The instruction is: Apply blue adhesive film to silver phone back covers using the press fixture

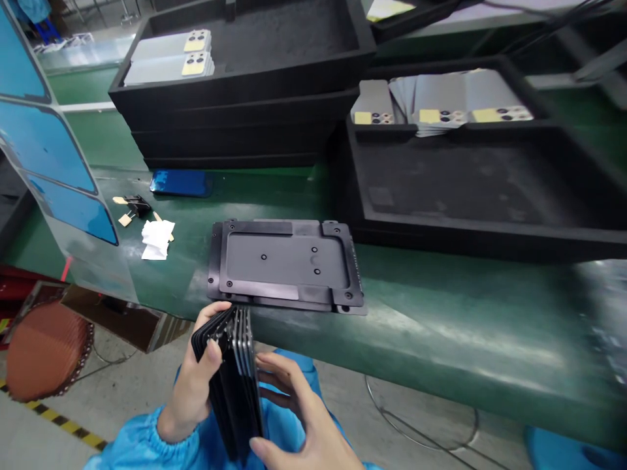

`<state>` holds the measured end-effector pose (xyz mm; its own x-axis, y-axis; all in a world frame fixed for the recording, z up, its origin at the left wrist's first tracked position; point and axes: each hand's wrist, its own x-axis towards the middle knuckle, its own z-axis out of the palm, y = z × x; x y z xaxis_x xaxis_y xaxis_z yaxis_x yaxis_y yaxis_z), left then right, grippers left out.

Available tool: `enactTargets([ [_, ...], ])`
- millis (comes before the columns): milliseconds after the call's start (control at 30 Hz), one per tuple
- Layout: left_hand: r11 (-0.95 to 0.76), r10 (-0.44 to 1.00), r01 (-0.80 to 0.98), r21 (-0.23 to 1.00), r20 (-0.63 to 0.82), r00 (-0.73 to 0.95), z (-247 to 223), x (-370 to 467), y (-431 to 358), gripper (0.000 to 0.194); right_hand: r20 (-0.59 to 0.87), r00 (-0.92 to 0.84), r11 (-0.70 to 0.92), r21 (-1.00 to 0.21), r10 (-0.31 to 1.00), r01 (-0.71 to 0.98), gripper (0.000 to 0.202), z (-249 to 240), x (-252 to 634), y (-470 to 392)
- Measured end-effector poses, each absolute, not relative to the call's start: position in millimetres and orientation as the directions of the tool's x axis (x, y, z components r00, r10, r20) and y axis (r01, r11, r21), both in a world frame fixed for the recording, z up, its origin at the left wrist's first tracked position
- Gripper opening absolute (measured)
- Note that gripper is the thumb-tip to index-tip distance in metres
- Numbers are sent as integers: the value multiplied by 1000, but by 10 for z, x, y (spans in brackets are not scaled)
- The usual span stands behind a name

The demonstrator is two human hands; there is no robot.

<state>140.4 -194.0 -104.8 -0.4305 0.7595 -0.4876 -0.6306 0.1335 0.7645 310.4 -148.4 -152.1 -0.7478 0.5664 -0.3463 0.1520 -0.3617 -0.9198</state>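
My left hand [193, 382] grips a stack of thin dark panels [230, 385] held on edge below the table's front edge. The panels fan apart at the top, with a gap between two groups. On the right side of the stack, my right hand [298, 411] holds the outer panels between fingers and thumb. Just beyond the stack, a black metal fixture [289, 260] with a shallow rectangular recess lies flat on the green table [416, 313]; no panel sits in its recess.
Stacked black trays [230, 124] stand at the back, holding silver panels [169, 59]. Another black tray [480, 176] at the right holds more. White paper [157, 239], a black clip [137, 206] and a blue panel [179, 183] lie left. A round stool [49, 349] stands lower left.
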Motion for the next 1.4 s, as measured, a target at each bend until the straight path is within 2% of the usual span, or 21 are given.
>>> enactTargets([
  [100, 65, 754, -759, 648, -530, -388, -1000, 1379, -1885, 50, -300, -779, -392, -917, 550, 76, 74, -1459, 3132, -1413],
  [233, 41, 771, -930, 366, -603, -204, -951, 1314, -1821, 44, -224, -823, -402, -916, 522, -6, 85, -1387, 3212, -1326],
  [333, 79, 773, -983, 167, -632, -46, -943, 1285, -1802, 46, -233, -785, -373, -928, 574, 2, 89, -1452, 3320, -1351],
  [467, 124, 774, -991, 45, -629, 68, -954, 1276, -1799, 53, -282, -755, -324, -941, 592, 98, 102, -1568, 3434, -1436],
  [567, 197, 815, -980, 10, -557, 158, -960, 1261, -1788, 60, -276, -762, -288, -950, 585, 124, 105, -1543, 3420, -1454],
  [667, 231, 839, -973, -1, -506, 200, -944, 1247, -1761, 52, -196, -768, -321, -947, 609, -13, 96, -1447, 3320, -1439],
  [767, 258, 826, -966, 11, -521, 215, -926, 1249, -1738, 50, -162, -771, -376, -920, 616, -107, 97, -1356, 3194, -1419],
  [900, 250, 831, -967, 39, -522, 193, -947, 1248, -1745, 43, -203, -789, -406, -912, 580, -63, 93, -1297, 3126, -1373],
  [1033, 264, 834, -965, 0, -503, 228, -982, 1213, -1754, 35, -233, -791, -394, -919, 565, -11, 86, -1297, 3191, -1325],
  [1200, 277, 832, -960, -44, -489, 263, -965, 1188, -1712, 30, -214, -772, -467, -876, 598, -119, 82, -1424, 3296, -1366],
  [1400, 307, 862, -950, -51, -408, 300, -947, 1208, -1691, 28, -221, -861, -599, -792, 457, -115, 104, -1666, 3446, -1433],
])
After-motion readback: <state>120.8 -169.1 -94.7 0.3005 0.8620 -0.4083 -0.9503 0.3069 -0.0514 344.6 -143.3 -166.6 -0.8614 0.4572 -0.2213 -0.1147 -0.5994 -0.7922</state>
